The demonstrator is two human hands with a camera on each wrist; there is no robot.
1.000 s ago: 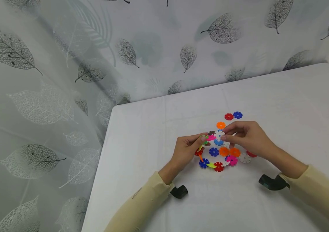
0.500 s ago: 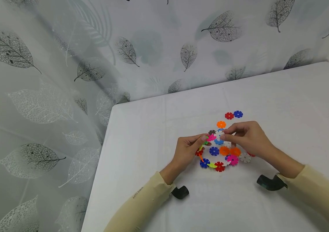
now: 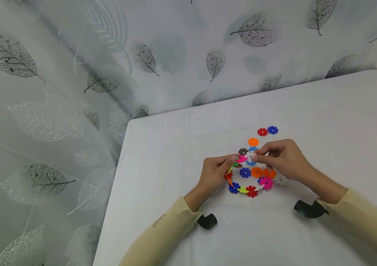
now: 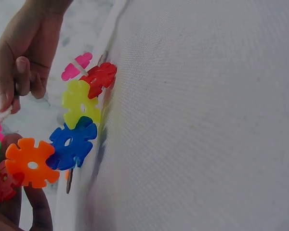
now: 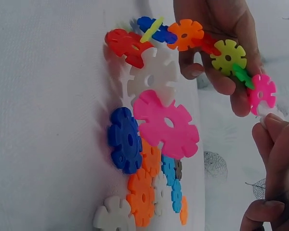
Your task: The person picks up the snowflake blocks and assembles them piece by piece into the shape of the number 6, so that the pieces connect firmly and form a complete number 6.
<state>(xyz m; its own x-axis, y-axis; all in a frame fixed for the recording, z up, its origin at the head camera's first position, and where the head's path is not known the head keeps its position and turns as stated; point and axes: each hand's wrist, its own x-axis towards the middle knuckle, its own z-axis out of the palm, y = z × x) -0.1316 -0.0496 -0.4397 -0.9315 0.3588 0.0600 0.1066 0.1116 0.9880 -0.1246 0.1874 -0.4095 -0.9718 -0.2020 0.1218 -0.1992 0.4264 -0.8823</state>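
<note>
1. slight movement only: against the earlier head frames, the right hand (image 3: 285,159) sits a touch lower over the loose discs (image 3: 255,142) and now covers a red disc that showed beside it; the left hand (image 3: 213,171) is all but unchanged.
2. right hand: from my remote station i find thumb and forefinger pinching a white disc (image 3: 251,156).
3. left hand: thumb and fingers pinch the chain of discs (image 5: 195,31) near its green disc (image 5: 243,77).
4. location: the chain of discs curves down from the left hand toward the tabletop (image 3: 162,159). at its raised end, the white disc meets the edge of the pink disc (image 5: 265,88). fingertips hide the joint, so i cannot tell whether the slots are engaged.
5. method, in my judgement: set the white disc crosswise to the pink disc, match slot to slot, then push straight in without twisting.
6. support: i advise gripping closer to the pink disc, since the links behind it may flex and swallow the push.
7. risk: a skewed push could spring a neighbouring link; a light tug afterwards would verify the seat.
</note>
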